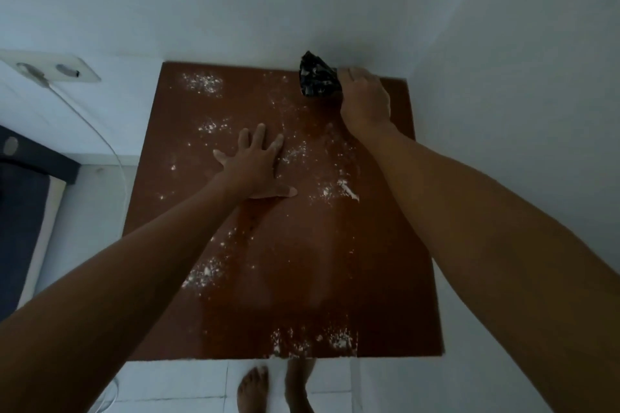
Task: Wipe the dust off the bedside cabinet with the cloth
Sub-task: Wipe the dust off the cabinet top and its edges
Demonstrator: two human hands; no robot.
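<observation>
Bedside cabinet (385, 278): brown top, white dust patches scattered | right hand (364, 100): grips dark cloth (317, 79) at far right corner by wall | left hand (258, 166): flat, fingers spread, mid-top | wall socket (57, 70), white cable (97, 134) left | bare feet (253, 389) below.

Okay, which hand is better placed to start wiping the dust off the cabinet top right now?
The right hand: it grips the cloth at the cabinet top's far edge. The left hand lies flat, holding nothing.
</observation>
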